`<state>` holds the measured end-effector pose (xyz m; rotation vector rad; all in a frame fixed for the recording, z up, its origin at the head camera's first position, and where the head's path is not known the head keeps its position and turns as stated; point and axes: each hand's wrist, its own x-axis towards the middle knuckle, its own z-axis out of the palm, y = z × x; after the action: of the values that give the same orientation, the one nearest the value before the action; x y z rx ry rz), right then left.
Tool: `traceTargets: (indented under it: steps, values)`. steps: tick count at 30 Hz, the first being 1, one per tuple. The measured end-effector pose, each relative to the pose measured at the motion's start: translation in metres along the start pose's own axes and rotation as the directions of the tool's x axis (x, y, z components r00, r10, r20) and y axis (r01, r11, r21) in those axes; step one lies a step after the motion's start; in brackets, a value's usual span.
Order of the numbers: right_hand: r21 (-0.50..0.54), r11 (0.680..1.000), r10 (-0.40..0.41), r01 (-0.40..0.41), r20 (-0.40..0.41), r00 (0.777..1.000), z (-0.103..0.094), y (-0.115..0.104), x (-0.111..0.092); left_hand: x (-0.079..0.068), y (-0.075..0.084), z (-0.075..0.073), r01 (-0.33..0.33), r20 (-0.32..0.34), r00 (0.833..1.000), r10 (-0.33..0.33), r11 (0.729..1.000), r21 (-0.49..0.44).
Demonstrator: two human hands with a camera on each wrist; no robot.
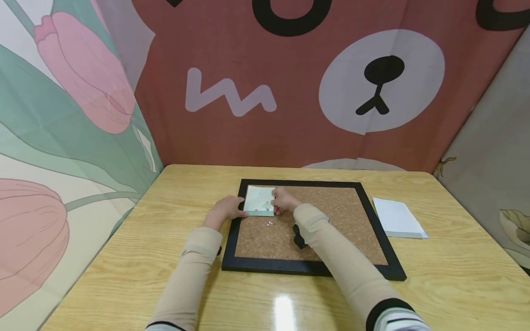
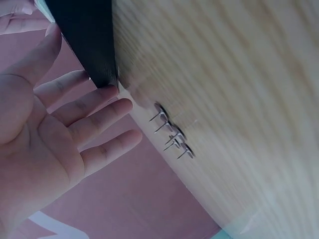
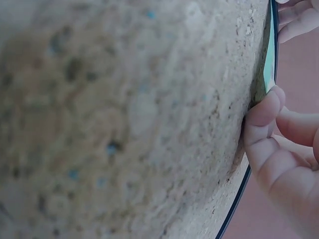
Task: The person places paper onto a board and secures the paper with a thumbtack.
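Observation:
A small pale sheet of paper (image 1: 259, 198) with a green lower edge lies at the upper left of a black-framed corkboard (image 1: 265, 243). At its left edge is my left hand (image 1: 225, 209), thumb reaching to the paper and the other fingers fairly straight beside the frame. My right hand (image 1: 285, 201) pinches the sheet's right edge, with the fingers curled. In the right wrist view, the thumb and fingertips meet at the paper's green edge (image 3: 269, 59); whether anything else is between them is hidden.
Several thumbtacks (image 2: 172, 132) lie on the table outside the frame's left side, points up. Tiny pale bits (image 1: 270, 223) sit on the cork below the sheet. White papers (image 1: 399, 218) lie right of the board. Printed curtains (image 1: 298, 138) hang behind the table.

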<state>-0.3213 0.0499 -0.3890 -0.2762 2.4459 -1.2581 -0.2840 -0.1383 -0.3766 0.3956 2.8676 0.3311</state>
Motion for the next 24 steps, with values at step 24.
traceTargets:
  steps: [24]
  values:
    - [-0.060, 0.991, -0.122, 0.123, 0.014, 0.992, -0.005, 0.071, 0.077, 0.014, 0.003, -0.008, 0.040, 0.034, 0.998, -0.043, 0.996, 0.084]
